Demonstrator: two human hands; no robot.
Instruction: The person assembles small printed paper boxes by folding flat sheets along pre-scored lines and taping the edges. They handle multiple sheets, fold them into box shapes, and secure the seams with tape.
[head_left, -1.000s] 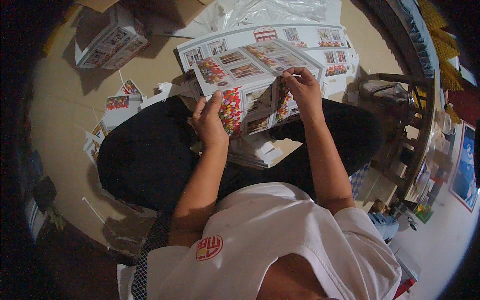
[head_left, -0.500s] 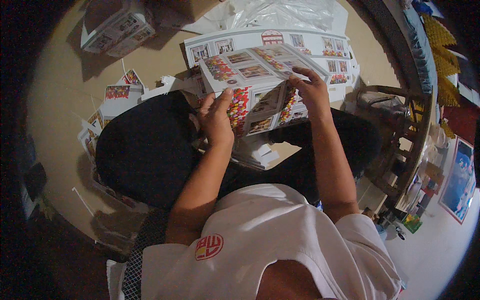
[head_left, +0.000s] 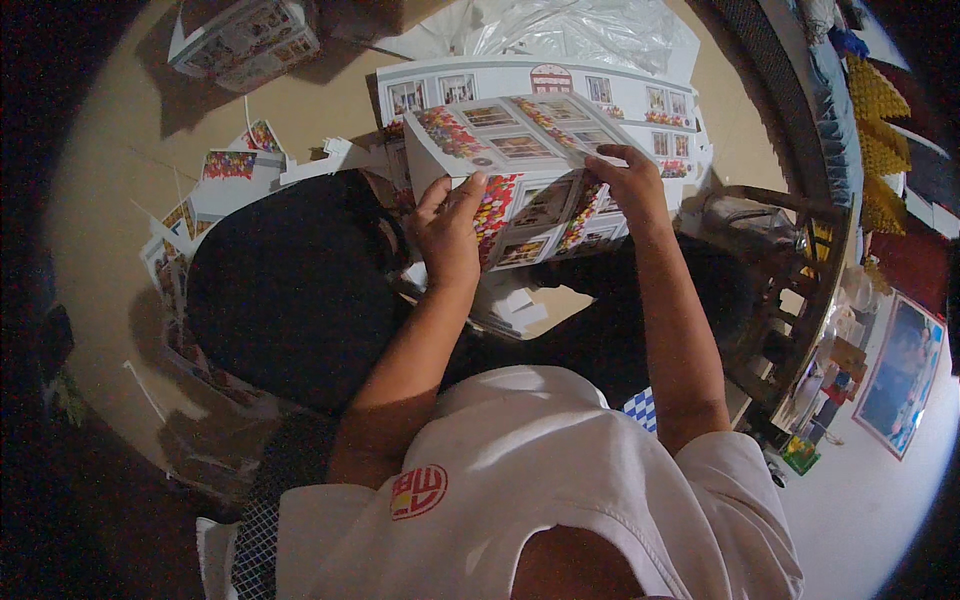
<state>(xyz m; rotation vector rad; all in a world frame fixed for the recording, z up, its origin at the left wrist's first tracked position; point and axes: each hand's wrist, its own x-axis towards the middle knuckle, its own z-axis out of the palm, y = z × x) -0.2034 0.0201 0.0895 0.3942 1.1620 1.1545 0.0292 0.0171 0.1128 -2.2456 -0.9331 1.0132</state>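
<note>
Head view: a folded printed card (head_left: 545,205) is held above the dark-trousered legs (head_left: 290,290), its crease running crosswise; the left hand (head_left: 447,232) has thumb and fingers clamped on the card's left end, beside the crease; the right hand (head_left: 633,188) pinches the crease toward its right end; larger printed sheets (head_left: 430,90) lie just beyond, clear plastic sheeting (head_left: 580,32) behind them; a printed box (head_left: 250,45) stands upper left; printed offcuts (head_left: 230,165) lie at left.

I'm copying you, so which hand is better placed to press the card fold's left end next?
Probably the left hand: its thumb touches the printed card near that end, while the right hand is toward the other.
</note>
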